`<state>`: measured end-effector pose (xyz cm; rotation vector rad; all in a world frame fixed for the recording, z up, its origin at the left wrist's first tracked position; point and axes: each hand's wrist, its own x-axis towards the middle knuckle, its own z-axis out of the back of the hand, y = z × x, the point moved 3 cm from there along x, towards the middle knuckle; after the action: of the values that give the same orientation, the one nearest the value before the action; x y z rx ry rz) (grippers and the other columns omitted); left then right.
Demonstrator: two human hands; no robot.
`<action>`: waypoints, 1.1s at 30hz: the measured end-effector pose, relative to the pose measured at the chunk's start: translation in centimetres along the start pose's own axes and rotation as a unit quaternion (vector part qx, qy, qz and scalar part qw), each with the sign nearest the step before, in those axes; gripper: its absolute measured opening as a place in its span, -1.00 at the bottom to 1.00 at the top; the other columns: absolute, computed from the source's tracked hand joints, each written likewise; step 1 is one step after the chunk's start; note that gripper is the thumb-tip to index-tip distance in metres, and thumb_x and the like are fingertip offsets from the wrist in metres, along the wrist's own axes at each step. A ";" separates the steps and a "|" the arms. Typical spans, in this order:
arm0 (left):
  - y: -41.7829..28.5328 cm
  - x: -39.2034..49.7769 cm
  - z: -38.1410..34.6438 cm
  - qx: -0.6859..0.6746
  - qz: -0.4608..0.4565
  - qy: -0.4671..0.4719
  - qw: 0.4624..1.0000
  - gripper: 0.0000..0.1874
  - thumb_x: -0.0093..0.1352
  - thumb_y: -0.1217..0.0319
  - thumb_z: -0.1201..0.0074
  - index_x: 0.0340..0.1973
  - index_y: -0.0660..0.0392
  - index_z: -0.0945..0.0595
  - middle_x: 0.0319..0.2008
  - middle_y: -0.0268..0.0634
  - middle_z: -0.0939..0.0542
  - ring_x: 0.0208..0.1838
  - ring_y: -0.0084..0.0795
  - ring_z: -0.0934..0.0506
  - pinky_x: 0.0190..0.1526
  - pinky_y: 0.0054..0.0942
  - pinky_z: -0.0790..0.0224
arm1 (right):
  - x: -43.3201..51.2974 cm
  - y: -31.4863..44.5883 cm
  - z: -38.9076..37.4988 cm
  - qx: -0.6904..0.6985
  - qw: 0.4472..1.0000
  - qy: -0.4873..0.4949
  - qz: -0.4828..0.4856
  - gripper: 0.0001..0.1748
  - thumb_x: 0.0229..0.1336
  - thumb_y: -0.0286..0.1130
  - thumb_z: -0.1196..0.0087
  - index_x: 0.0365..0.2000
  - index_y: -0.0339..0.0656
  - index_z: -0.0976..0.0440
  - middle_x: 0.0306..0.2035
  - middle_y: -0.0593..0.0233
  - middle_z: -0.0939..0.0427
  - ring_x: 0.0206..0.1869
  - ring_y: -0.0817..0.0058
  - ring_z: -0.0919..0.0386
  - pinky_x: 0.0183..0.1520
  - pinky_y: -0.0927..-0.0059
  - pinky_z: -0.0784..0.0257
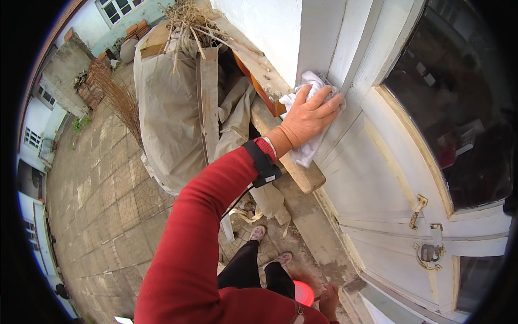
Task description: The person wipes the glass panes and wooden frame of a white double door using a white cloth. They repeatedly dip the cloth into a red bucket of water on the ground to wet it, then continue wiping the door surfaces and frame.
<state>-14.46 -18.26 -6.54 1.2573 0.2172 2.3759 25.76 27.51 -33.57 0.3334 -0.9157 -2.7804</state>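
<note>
My left hand, in a red sleeve with a black strap at the wrist, presses a crumpled white cloth against the white wooden door frame. Its fingers are spread over the cloth, and the thumb is hidden. The cloth's lower end hangs down past the palm. At the bottom edge, my right hand is low beside my body, near a bright red plastic vessel. Whether it holds anything is unclear. The white panelled door has worn paint and a dark glass pane.
A padlock hangs by a metal door handle. Under my left hand a worn wooden beam juts out. Left of it stands a sheet-covered pile with a board and dry stalks. Paving stretches leftward.
</note>
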 end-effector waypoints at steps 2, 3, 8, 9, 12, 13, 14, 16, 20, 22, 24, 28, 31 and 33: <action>1.7 -0.8 -1.8 0.083 -0.052 0.074 0.992 -0.68 0.25 0.35 -0.14 -0.06 -0.03 -0.71 0.20 -0.35 -0.51 0.37 -0.17 -0.36 0.39 0.04 -0.21 | -0.4 -0.9 0.0 0.017 1.000 -0.003 -0.018 -0.70 0.21 -0.50 -0.01 -0.07 -0.31 -0.59 0.07 -0.17 -0.55 -0.01 0.02 -0.64 0.00 0.10 -0.58; 2.2 -1.6 -2.3 0.104 -0.077 0.101 0.986 -0.68 0.24 0.35 -0.14 -0.08 -0.01 -0.70 0.19 -0.33 -0.52 0.38 -0.18 -0.35 0.41 0.02 -0.19 | -0.8 -1.2 0.0 0.025 0.999 -0.004 -0.028 -0.70 0.20 -0.48 -0.02 -0.08 -0.31 -0.59 0.04 -0.18 -0.58 0.05 -0.01 -0.62 0.05 0.08 -0.55; 2.1 -6.4 -1.6 0.144 -0.153 0.211 0.955 -0.72 0.20 0.36 -0.14 -0.16 0.04 -0.69 0.09 -0.27 -0.55 0.35 -0.20 -0.36 0.43 -0.01 -0.17 | -3.5 -2.6 0.4 0.118 0.976 -0.004 -0.185 -0.71 0.17 -0.51 -0.06 -0.09 -0.29 -0.60 -0.04 -0.06 -0.62 0.03 0.03 -0.62 0.02 0.16 -0.57; 2.0 -7.3 -0.8 0.157 -0.153 0.214 0.952 -0.73 0.19 0.37 -0.13 -0.18 0.06 -0.69 0.08 -0.27 -0.55 0.34 -0.19 -0.37 0.44 -0.01 -0.17 | -4.2 -2.6 0.8 0.083 0.987 -0.035 -0.135 -0.71 0.17 -0.53 -0.06 -0.09 -0.29 -0.60 -0.05 -0.05 -0.62 0.02 0.04 -0.62 0.00 0.17 -0.58; 1.7 -10.4 2.2 0.142 -0.067 0.326 0.932 -0.75 0.18 0.35 -0.19 -0.22 -0.02 -0.73 -0.03 -0.34 -0.57 0.16 -0.23 -0.42 0.20 -0.12 -0.27 | -7.5 -4.0 1.3 0.088 0.984 -0.096 -0.123 -0.71 0.15 -0.58 -0.06 -0.10 -0.29 -0.60 -0.06 -0.04 -0.61 0.01 0.03 -0.62 -0.02 0.18 -0.58; 1.9 -11.6 3.4 0.091 0.027 0.408 0.908 -0.78 0.18 0.36 -0.19 -0.25 -0.03 -0.74 -0.08 -0.34 -0.58 0.08 -0.24 -0.43 0.10 -0.18 -0.28 | -9.1 -4.6 1.1 0.110 0.978 -0.108 -0.140 -0.71 0.15 -0.60 -0.06 -0.10 -0.29 -0.60 -0.06 -0.04 -0.61 0.01 0.03 -0.62 -0.02 0.18 -0.58; 2.0 -12.0 4.9 0.083 0.060 0.382 0.919 -0.81 0.17 0.36 -0.20 -0.28 -0.07 -0.75 -0.10 -0.35 -0.57 0.05 -0.23 -0.43 0.05 -0.19 -0.27 | -10.9 -5.3 0.6 0.118 0.968 -0.120 -0.186 -0.71 0.13 -0.62 -0.06 -0.12 -0.30 -0.59 -0.08 -0.04 -0.61 0.01 -0.01 -0.61 0.02 0.13 -0.55; 1.6 -11.5 6.3 0.071 0.107 0.393 0.910 -0.78 0.18 0.38 -0.19 -0.25 -0.11 -0.73 -0.07 -0.34 -0.57 0.10 -0.20 -0.43 0.04 -0.15 -0.28 | -13.9 -6.2 -1.1 0.107 0.966 -0.124 -0.201 -0.69 0.33 -0.41 0.00 -0.01 -0.30 -0.59 0.08 -0.03 -0.60 0.17 -0.03 -0.53 0.24 0.07 -0.43; -0.5 -4.1 4.2 0.038 -0.027 0.165 0.985 -0.73 0.21 0.38 -0.16 -0.15 -0.03 -0.67 0.00 -0.28 -0.57 0.23 -0.18 -0.42 0.14 -0.08 -0.29 | -16.7 -6.2 -3.7 0.135 0.968 -0.123 -0.170 -0.48 0.39 -0.09 -0.11 0.20 -0.18 -0.54 0.17 -0.12 -0.58 0.27 -0.02 -0.47 0.36 0.01 -0.33; -0.8 -0.2 0.6 0.084 -0.072 0.138 0.984 -0.69 0.22 0.38 -0.14 -0.11 0.02 -0.66 0.06 -0.24 -0.55 0.26 -0.18 -0.42 0.20 -0.07 -0.28 | -16.1 -5.2 -4.1 0.109 0.972 -0.119 -0.169 -0.53 0.29 -0.20 -0.12 0.13 -0.19 -0.54 0.09 -0.12 -0.59 0.19 -0.01 -0.52 0.26 0.04 -0.40; -0.2 1.6 -2.6 0.136 -0.090 0.135 0.977 -0.68 0.23 0.38 -0.12 -0.09 0.06 -0.66 0.10 -0.21 -0.54 0.27 -0.19 -0.41 0.25 -0.08 -0.26 | -14.6 -3.6 -3.7 0.071 0.979 -0.128 -0.140 -0.72 0.13 -0.62 -0.05 -0.13 -0.31 -0.59 -0.07 -0.05 -0.61 0.01 -0.03 -0.61 0.05 0.11 -0.54; 1.0 -0.3 -7.0 0.217 -0.132 0.142 0.957 -0.69 0.25 0.35 -0.09 -0.10 0.14 -0.65 0.09 -0.16 -0.53 0.28 -0.18 -0.40 0.30 -0.07 -0.23 | -11.9 -0.2 -3.3 0.052 0.977 -0.124 -0.165 -0.70 0.13 -0.63 -0.05 -0.11 -0.32 -0.59 -0.04 -0.05 -0.61 0.02 -0.03 -0.61 0.06 0.11 -0.54; 1.1 -2.5 -8.7 0.217 -0.210 0.181 0.936 -0.72 0.27 0.33 -0.08 -0.16 0.13 -0.70 0.01 -0.25 -0.57 0.20 -0.22 -0.42 0.26 -0.13 -0.24 | -10.6 1.7 -4.6 0.063 0.973 -0.102 -0.196 -0.70 0.13 -0.63 -0.05 -0.11 -0.33 -0.60 -0.01 -0.05 -0.61 0.03 -0.03 -0.61 0.07 0.12 -0.55; 0.5 -3.6 -8.8 0.164 -0.261 0.294 0.905 -0.74 0.27 0.35 -0.07 -0.18 0.10 -0.73 -0.03 -0.33 -0.58 0.15 -0.24 -0.43 0.23 -0.16 -0.25 | -10.2 2.5 -5.5 0.090 0.966 -0.122 -0.210 -0.72 0.14 -0.62 -0.04 -0.12 -0.33 -0.60 0.00 -0.05 -0.61 0.03 -0.02 -0.61 0.07 0.13 -0.55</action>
<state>-20.09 -19.74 -14.10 0.4586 1.0365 2.2032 37.27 24.98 -34.85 0.2367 -1.2955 -3.1827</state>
